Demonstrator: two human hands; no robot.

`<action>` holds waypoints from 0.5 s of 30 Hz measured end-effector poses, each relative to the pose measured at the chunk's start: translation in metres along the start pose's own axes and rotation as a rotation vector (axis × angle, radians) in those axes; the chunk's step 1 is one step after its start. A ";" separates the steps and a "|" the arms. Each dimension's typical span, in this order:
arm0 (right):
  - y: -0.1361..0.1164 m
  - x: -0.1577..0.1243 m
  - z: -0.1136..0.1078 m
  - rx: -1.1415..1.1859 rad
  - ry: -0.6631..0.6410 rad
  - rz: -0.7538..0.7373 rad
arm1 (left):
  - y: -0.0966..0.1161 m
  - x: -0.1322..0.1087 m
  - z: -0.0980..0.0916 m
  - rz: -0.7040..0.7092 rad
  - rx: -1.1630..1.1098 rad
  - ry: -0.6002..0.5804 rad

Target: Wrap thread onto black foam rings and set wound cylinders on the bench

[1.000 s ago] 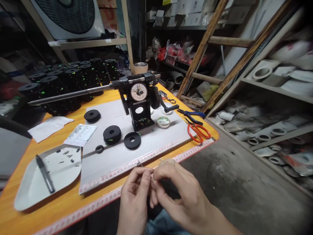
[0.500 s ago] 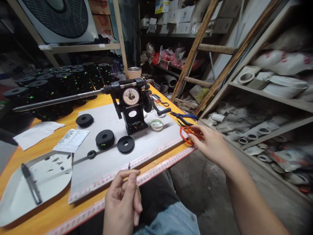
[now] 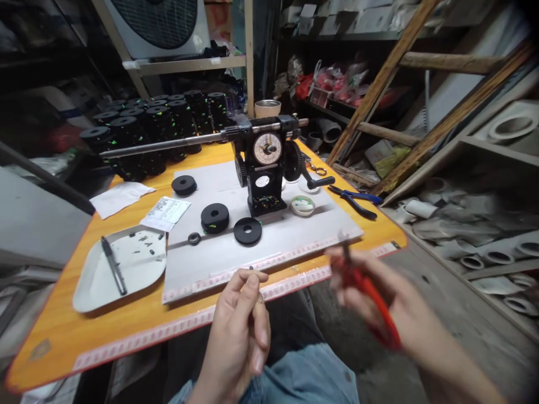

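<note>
Red-handled scissors (image 3: 381, 314), smeared by motion, are gripped in my right hand (image 3: 400, 289) beyond the table's right front edge. Their dark blades point up toward the board. My left hand (image 3: 242, 314) is closed in a pinch just in front of the table edge. A tiny dark bit shows at its fingertips, too small to name. Ahead stands a black hand-crank winding machine (image 3: 266, 191) with a dial, a crank handle and a long metal rod. Black foam spools (image 3: 215, 217) lie flat in front of it, beside a small black ring (image 3: 194, 238).
A white tray (image 3: 90, 297) holding a black marker (image 3: 113, 264) and small bits sits left. Pliers (image 3: 356, 202) and a small round dish (image 3: 302, 206) lie right of the machine. Stacked black spools (image 3: 143, 126) fill the back left. A wooden ladder (image 3: 379, 84) leans at right.
My right hand has lifted the scissors off the table's right edge and drawn them back toward me. The left hand keeps its pinch. The view has turned left.
</note>
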State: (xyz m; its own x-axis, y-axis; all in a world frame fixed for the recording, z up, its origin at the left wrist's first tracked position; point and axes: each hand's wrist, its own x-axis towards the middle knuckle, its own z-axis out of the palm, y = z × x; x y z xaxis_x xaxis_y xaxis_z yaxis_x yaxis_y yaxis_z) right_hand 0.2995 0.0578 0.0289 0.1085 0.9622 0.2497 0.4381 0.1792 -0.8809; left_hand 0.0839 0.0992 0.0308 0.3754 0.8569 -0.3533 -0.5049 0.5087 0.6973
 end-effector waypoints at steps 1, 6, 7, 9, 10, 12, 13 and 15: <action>-0.008 -0.006 0.010 0.104 -0.149 0.021 | 0.000 0.000 -0.001 -0.003 -0.002 -0.007; -0.039 -0.009 0.040 0.193 -0.594 0.093 | 0.000 0.000 -0.007 -0.006 -0.015 -0.064; -0.042 -0.005 0.042 0.218 -0.633 0.127 | 0.000 0.000 -0.008 -0.002 -0.018 -0.077; -0.047 0.002 0.043 0.280 -0.688 0.208 | 0.000 -0.001 -0.010 0.002 -0.014 -0.092; -0.049 0.005 0.044 0.297 -0.712 0.245 | 0.001 -0.001 -0.011 0.001 -0.008 -0.094; -0.051 0.009 0.043 0.309 -0.736 0.285 | 0.001 -0.002 -0.012 -0.005 0.006 -0.091; -0.052 0.010 0.043 0.308 -0.737 0.288 | 0.001 -0.002 -0.012 -0.011 0.015 -0.088; -0.052 0.010 0.043 0.285 -0.726 0.264 | 0.002 -0.002 -0.013 -0.025 0.035 -0.083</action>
State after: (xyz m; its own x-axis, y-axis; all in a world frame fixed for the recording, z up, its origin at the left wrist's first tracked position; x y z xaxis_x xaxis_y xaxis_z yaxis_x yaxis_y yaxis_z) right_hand 0.2395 0.0670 0.0601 -0.4710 0.8553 -0.2160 0.2247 -0.1205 -0.9669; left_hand 0.0723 0.0996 0.0248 0.4518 0.8332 -0.3189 -0.4676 0.5256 0.7106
